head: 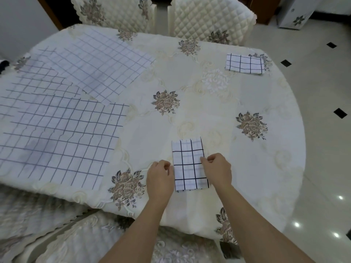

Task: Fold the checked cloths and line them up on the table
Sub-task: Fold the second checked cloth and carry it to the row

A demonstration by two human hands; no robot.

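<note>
Head view shows your right hand near the front edge of the table, with thumb and forefinger closed in a pinch on the right edge of a small folded white cloth with dark blue check lines. Your left hand is just beside the left edge of the same cloth, with the fingers curled. I cannot tell if it really grasps the edge or only touches it.

The folded cloth lies flat between your two hands as a narrow rectangle, with its long side pointing away from you. A lower layer shows a little at its near edge. It rests on the round table, which is covered with a cream embroidered tablecloth with brown flower motifs.

Well apart from your hands, at the far right of the table, a second folded checked cloth lies flat with its long side going across. On the left part of the table, several large unfolded white cloths with thin grey-blue check lines are spread out and overlap each other; the farthest one reaches almost to the back edge.

Behind the table you see two chairs with cream quilted covers. At the right side is a glossy pale tiled floor with small black diamonds.
</note>
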